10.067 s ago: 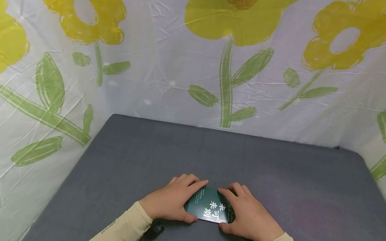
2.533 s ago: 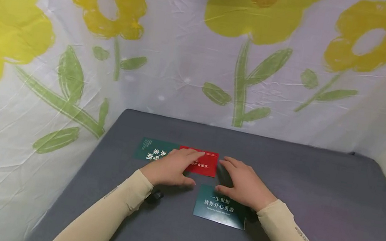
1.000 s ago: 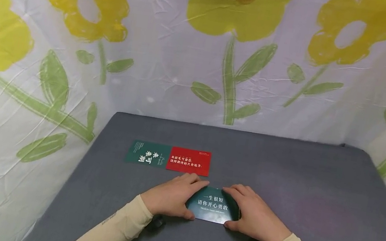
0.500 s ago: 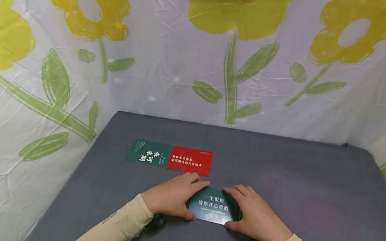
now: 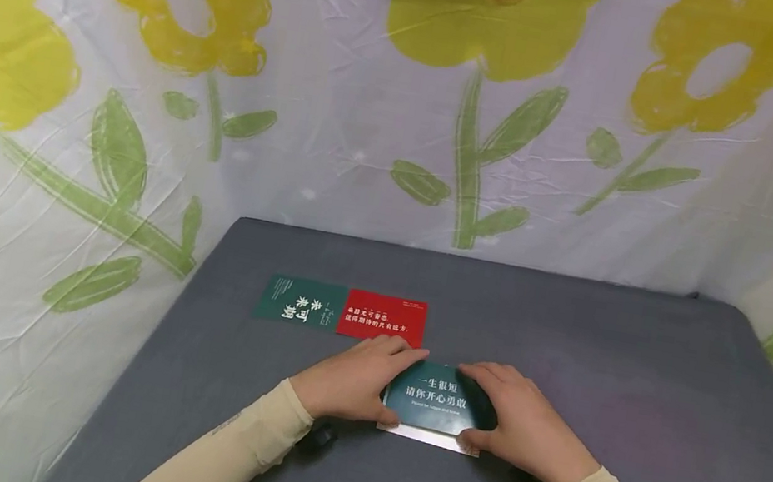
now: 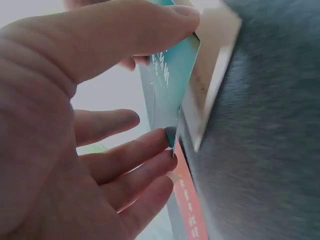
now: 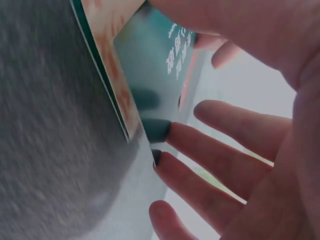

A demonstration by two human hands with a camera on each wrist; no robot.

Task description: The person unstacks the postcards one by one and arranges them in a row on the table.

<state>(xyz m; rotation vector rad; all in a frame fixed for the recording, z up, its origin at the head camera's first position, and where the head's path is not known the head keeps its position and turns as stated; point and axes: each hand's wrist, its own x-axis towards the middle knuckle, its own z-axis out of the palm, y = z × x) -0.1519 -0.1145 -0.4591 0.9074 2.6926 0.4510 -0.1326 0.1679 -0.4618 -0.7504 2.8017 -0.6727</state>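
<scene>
Pinched at both short ends: top teal card caught by left hand and right hand, thumbs at near edge, fingers at far edge. Half a second back lay flush on the stack; now slid away, baring pale card beneath. Probably being dealt off. Green card and red card just beyond, touching; open grey mat to the right

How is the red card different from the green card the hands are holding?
The red card lies flat and untouched on the gray mat; the green card is gripped at its ends by the left hand and right hand, nearer the person. Red ground versus dark green. Both carry light printed text.
</scene>
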